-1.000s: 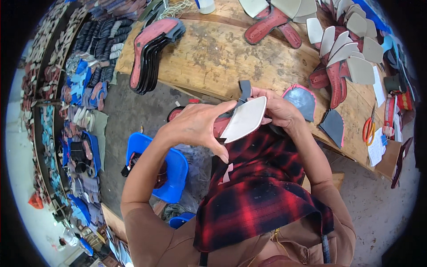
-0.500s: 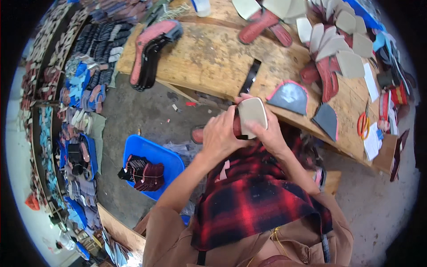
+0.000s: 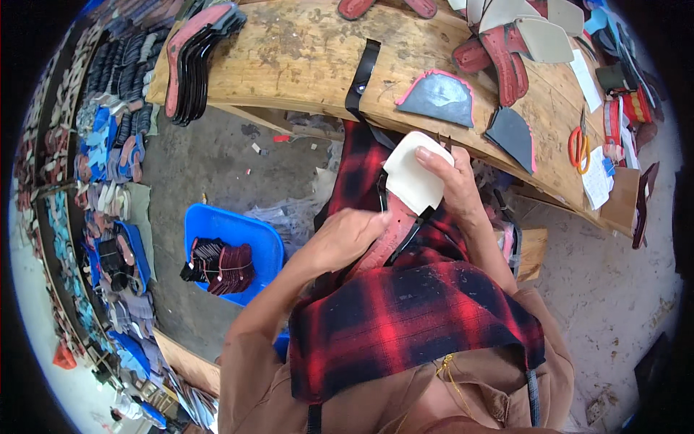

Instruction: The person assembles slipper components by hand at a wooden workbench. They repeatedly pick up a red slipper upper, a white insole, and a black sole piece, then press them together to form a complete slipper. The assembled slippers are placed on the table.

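A red shoe insole point(image 3: 390, 233) with a broad cream pad point(image 3: 415, 173) at its far end is held above my lap, its narrow red end toward me. My right hand point(image 3: 461, 186) grips it at the pad, thumb flat on the cream face and the other fingers behind. Black strip-like edges show beneath the insole. A thin dark point sticks up beside my right fingers; what it belongs to is hidden. My left hand point(image 3: 349, 240) is closed at the left side of the red part, thumb side against it; whatever the curled fingers hold cannot be seen.
On the wooden bench point(image 3: 289, 65) lie a black strap point(image 3: 366, 65), two dark curved pieces point(image 3: 441, 101) with pink edges, orange-handled scissors point(image 3: 578, 148) and red insoles point(image 3: 506, 65) with cream pads. A stack of insoles point(image 3: 189, 69) overhangs its left edge. A blue basin point(image 3: 271, 253) holds tied bundles.
The insole has turned, so its red part now shows toward me. My left hand has come off the pad to the red part's left side. The whole view has shifted.
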{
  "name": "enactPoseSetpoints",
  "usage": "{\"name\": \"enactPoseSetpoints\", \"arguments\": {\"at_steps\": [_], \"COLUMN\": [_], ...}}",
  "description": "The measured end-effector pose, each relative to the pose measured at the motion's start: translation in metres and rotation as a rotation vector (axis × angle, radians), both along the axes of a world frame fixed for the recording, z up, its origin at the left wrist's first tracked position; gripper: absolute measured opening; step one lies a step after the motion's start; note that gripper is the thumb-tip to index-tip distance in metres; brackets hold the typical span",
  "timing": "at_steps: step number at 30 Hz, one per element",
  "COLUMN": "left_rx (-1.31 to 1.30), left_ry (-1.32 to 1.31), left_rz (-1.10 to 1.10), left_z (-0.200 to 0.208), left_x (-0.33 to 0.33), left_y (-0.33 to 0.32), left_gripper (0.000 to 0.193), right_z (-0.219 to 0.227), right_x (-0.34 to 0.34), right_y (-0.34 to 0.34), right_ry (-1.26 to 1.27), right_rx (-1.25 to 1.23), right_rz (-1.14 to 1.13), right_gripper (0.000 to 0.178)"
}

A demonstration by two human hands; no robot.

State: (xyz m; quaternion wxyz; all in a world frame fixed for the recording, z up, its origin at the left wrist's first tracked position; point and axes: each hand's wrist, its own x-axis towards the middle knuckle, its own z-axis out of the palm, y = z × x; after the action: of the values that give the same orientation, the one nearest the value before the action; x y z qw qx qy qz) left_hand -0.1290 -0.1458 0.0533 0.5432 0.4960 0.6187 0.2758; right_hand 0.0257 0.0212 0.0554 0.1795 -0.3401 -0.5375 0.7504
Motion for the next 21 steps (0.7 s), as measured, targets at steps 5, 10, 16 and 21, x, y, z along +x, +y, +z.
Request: {"name": "enactPoseSetpoints", "arguments": {"at_steps": [5,10,16,21], "left_rx": [0.103,0.233,0.056,0.495], "left_ry": [-0.151,-0.024,-0.435,-0.477], "left_rz": [0.023,0.307,0.252,0.774], "left_z": [0.006,-0.002,0.013,0.016], "left_x": [-0.021,-0.008,-0.026,-0.016], "left_y": [-0.012,0.042,0.049,0.097], "left_gripper": [0.036,0.026,0.032,0.028], "right_z": [-0.02,0.0,0.01,0.014], "right_x": [0.01,-0.004,-0.013,-0.017], "right_y": [0.009,0.012,0.006,0.018], "right_ry": [0.061,0.189,0.294,0.079], "right_rx": [-0.087,-0.154,-0.1,0.089], "right_rz": [0.135,0.073,0.098,-0.012], "right_gripper": [0.036,0.043,0.041,0.035]}}
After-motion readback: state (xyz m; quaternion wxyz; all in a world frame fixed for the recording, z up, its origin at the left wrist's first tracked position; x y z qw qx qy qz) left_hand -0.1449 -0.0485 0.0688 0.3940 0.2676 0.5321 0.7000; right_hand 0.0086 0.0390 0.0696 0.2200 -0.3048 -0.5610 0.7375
